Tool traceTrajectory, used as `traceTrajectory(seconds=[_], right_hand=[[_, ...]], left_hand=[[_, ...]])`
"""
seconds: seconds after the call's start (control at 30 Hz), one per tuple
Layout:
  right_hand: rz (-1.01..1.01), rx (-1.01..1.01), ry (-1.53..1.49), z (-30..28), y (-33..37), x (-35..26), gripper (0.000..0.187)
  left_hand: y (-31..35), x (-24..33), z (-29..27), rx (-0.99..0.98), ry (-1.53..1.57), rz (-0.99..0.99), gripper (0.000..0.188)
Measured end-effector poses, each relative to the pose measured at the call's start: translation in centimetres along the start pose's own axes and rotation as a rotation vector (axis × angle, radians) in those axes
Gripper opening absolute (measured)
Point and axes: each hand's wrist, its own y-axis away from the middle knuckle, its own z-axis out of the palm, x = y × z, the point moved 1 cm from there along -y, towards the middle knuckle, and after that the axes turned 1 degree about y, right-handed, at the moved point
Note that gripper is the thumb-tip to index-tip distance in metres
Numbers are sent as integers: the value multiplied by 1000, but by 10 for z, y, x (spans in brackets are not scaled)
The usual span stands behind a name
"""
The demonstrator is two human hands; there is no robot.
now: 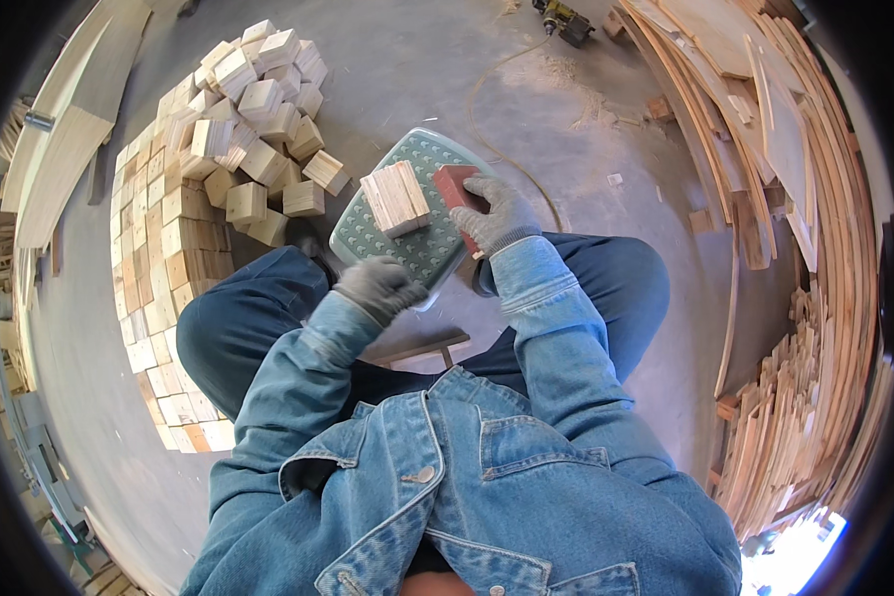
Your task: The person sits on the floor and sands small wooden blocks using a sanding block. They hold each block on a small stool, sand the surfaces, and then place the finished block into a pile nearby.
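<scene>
Stool, the landmark: a low stool with a patterned green top and pale rim (422, 151), between the seated person's knees.
Wooden block: a pale, squarish block of striped wood (395, 199) resting on the middle of the stool, with neither hand touching it.
Red block: a dark-red rectangular block (452, 184) over the stool's right side, just beside the wooden block; whether it touches the stool cannot be told.
Right hand: a grey-gloved hand (502, 214) at the stool's right edge, fingers clamped on the red block.
Left hand: a grey-gloved hand (379, 286) at the stool's near edge, fingers curled inward; whether they hold anything cannot be told.
Wood pile: pale cut blocks, heaped loosely (258, 109), left of the stool.
Step in hand: seemingly, bringing the red block to the wooden block.
Next move: rubbing would probably call for a steadying left hand.
</scene>
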Motion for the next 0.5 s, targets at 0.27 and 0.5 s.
traceTrajectory(seconds=[0.27, 0.5], right_hand=[[-27, 40, 12, 4, 1, 5, 56], [-75, 141, 3, 11, 4, 6, 58]], left_hand=[[-3, 0, -4, -107, -7, -112, 34], [-10, -34, -16, 591, -119, 88, 48]])
